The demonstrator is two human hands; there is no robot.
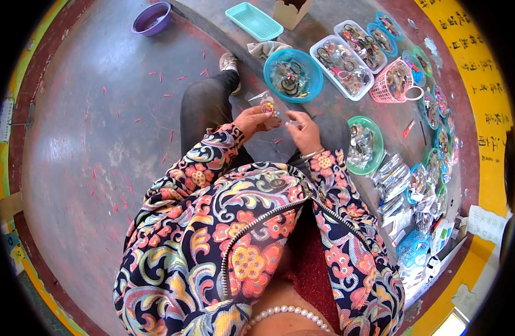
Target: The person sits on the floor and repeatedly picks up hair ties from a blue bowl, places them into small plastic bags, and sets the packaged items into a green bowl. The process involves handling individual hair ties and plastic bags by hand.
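Observation:
My left hand [254, 121] is closed on a small clear plastic bag [260, 97] with colourful little pieces, yellow, pink and red, at its lower end. The bag's top edge points up and to the left. Just to the right, my right hand [305, 133] is held apart from the bag, its fingers bent and thumb and forefinger a little apart; I see nothing between them. Ahead of both hands stands a blue basin [270, 83] with clear packets and dark hair ties in it. A green basin [379, 147] of clear packets is right of my right hand.
Two white trays [323, 80] of packed hair ties and a pink basket [375, 96] stand at the far right. Silvery packets [393, 178] and several small baskets line the right side. A turquoise tray [256, 22] and a purple basin [135, 28] lie farther off. Red scraps dot the floor.

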